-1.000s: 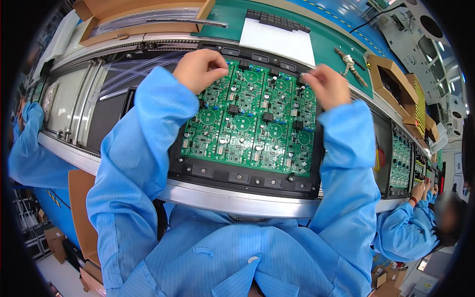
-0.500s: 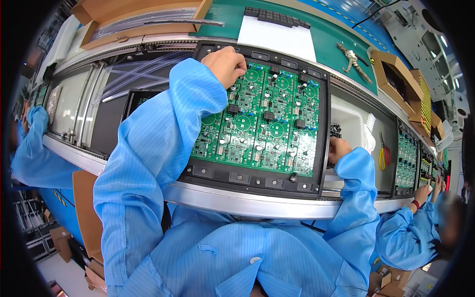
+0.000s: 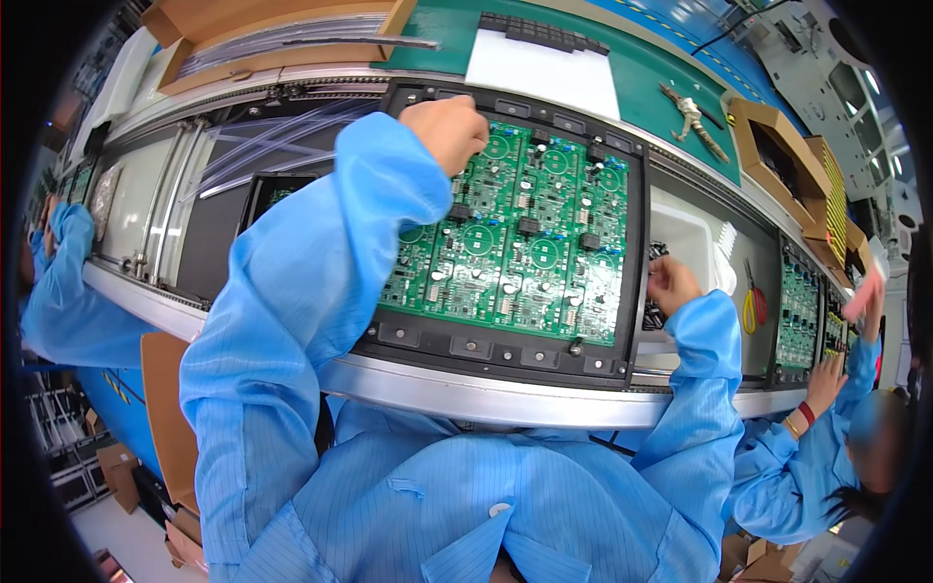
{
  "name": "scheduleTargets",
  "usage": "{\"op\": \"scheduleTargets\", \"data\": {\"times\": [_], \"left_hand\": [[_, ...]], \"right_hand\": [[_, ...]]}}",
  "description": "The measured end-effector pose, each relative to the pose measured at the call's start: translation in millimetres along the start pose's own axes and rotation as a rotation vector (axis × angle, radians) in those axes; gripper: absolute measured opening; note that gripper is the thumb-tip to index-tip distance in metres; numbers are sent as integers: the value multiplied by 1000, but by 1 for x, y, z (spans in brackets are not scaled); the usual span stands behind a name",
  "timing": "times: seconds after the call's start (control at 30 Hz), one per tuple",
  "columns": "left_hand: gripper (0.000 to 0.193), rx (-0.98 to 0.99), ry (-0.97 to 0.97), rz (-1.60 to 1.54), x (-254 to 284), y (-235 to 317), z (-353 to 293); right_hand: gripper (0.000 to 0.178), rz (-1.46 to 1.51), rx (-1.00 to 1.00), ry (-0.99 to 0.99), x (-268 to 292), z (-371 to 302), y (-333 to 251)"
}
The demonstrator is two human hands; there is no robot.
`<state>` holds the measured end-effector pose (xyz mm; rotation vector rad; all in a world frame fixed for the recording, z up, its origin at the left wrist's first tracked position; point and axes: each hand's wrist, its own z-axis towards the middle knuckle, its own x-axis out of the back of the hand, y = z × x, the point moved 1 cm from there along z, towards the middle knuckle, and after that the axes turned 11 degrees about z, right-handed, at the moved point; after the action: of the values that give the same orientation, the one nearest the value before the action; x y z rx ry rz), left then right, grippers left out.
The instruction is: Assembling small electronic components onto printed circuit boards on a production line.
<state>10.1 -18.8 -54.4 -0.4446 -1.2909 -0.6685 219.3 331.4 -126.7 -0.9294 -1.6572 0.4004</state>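
Note:
A green circuit board panel (image 3: pixel 501 248) with round outlines, black blocks and small white parts lies in a black carrier frame (image 3: pixel 486 361) in front of me. Over its far left part is my left hand (image 3: pixel 447 134), fingers curled down at the board; whatever is between them is hidden. Beyond the frame's right side stands a white bin (image 3: pixel 685 228) with small black components (image 3: pixel 657 309) in it. My right hand (image 3: pixel 675 284) is closed at those components, thumb and fingers together, and I cannot make out what is in the pinch.
Red and yellow-handled scissors (image 3: pixel 753 301) lie right of the bin. Behind are a white sheet (image 3: pixel 544 73) with a row of black parts, a wrapped tool (image 3: pixel 692 119) and a cardboard box (image 3: pixel 777 160). Clear plastic strips (image 3: pixel 262 146) lie left. Co-workers sit at both sides.
My right hand has risen slightly away from the bin's near side, and my left hand has shifted a little right. The co-worker at right has lifted a hand with something pinkish.

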Motion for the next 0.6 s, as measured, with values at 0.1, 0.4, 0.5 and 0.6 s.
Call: {"op": "scheduleTargets", "data": {"times": [0.1,0.4,0.5,0.6], "left_hand": [[18,-31,105,-160,11,-29,-17],[8,383,109,-122,5,-151,-142],[10,516,-142,-44,-15,-163,-176],[13,513,-210,-19,-27,-167,-189]], "right_hand": [[24,473,57,1,22,-3,-30],[19,854,221,-31,31,-10,-119],[19,875,241,-78,17,0,-145],[20,944,165,-186,8,10,-165]]}}
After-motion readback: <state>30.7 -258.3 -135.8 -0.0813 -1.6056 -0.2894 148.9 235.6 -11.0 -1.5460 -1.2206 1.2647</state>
